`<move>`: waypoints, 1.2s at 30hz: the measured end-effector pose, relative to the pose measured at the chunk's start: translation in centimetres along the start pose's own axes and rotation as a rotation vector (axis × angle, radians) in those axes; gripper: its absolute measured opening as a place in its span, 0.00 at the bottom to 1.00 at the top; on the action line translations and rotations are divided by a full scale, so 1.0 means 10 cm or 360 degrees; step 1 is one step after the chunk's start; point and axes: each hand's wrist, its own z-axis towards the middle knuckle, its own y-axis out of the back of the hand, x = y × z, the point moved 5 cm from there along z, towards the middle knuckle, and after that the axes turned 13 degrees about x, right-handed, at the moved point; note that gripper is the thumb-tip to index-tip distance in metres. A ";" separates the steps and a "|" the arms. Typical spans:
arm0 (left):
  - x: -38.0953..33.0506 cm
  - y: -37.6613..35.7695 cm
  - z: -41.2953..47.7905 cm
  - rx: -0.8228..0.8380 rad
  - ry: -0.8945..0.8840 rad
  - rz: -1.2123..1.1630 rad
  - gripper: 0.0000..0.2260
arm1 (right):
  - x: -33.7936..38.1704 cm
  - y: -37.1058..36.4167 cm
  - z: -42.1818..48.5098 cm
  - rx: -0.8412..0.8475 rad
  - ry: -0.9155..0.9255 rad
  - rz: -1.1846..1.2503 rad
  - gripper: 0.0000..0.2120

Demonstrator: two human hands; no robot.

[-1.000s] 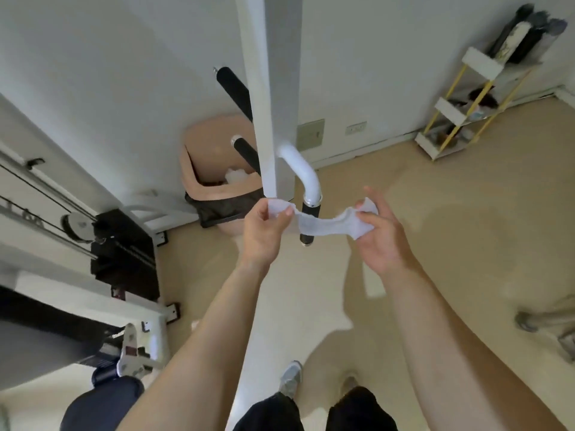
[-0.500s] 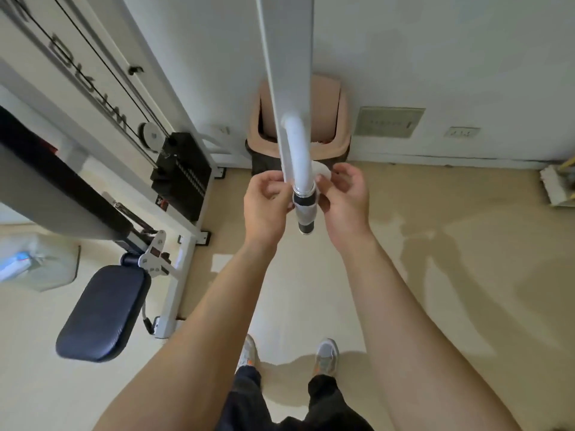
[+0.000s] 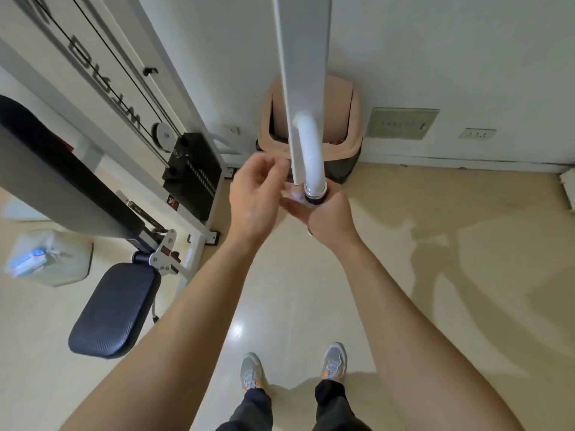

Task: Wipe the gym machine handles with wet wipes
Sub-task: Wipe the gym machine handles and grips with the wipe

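Observation:
A white curved tube (image 3: pixel 311 150) drops from the white upright bar (image 3: pixel 303 57) and ends in a chrome ring and a black handle grip (image 3: pixel 315 198). My right hand (image 3: pixel 328 219) is closed around that grip from below, pressing a white wet wipe (image 3: pixel 292 195) against it; most of the wipe and grip are hidden in the fist. My left hand (image 3: pixel 255 194) hovers just left of the handle with fingers loosely curled toward the bar. Whether it pinches the wipe's edge is hidden.
A pink waste bin (image 3: pixel 353 141) stands against the wall behind the handle. The machine's black weight stack (image 3: pixel 194 169), cables and padded seat (image 3: pixel 115 309) are to the left. A clear bag with wipes (image 3: pixel 46 259) lies on the floor far left. My feet (image 3: pixel 252 373) stand below.
The view swung left and downward. The wipe went from stretched between both hands to wrapped on the grip. My right hand now grips it from below, and my left hand has lifted off slightly.

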 end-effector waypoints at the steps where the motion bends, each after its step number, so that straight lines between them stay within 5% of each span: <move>1: -0.09 -0.01 0.05 0.0021 -0.0014 0.0142 0.07 | 0.00 -0.02 0.03 0.0060 -0.0009 0.0001 0.16; 5: -0.27 -0.16 0.26 0.0315 0.0118 0.0213 0.21 | 0.13 -0.07 0.06 0.0151 0.0020 -0.0030 0.18; 10: -0.25 -0.22 0.34 0.0436 0.0129 0.0015 0.14 | 0.19 -0.02 0.06 -0.0236 0.0179 0.0028 0.15; 14: -0.21 -0.27 0.37 0.0520 0.0085 -0.0024 0.21 | -0.21 0.01 0.05 -0.0546 0.0138 -0.0055 0.15; 18: -0.15 -0.27 0.41 0.0460 0.0033 -0.0016 0.22 | -0.73 0.02 0.07 -0.0356 -0.0236 -0.0106 0.16; 22: -0.15 -0.27 0.43 0.0418 0.0030 -0.0058 0.24 | -0.31 0.06 0.10 -0.0180 -0.0076 -0.0129 0.15; 28: -0.14 -0.37 0.43 0.0452 0.0054 -0.0147 0.22 | 0.10 0.16 0.09 -0.0378 0.0220 -0.0070 0.13; 36: -0.13 -0.35 0.45 0.0380 0.0018 -0.0111 0.25 | -0.85 0.11 0.12 -0.0457 -0.0249 -0.0090 0.13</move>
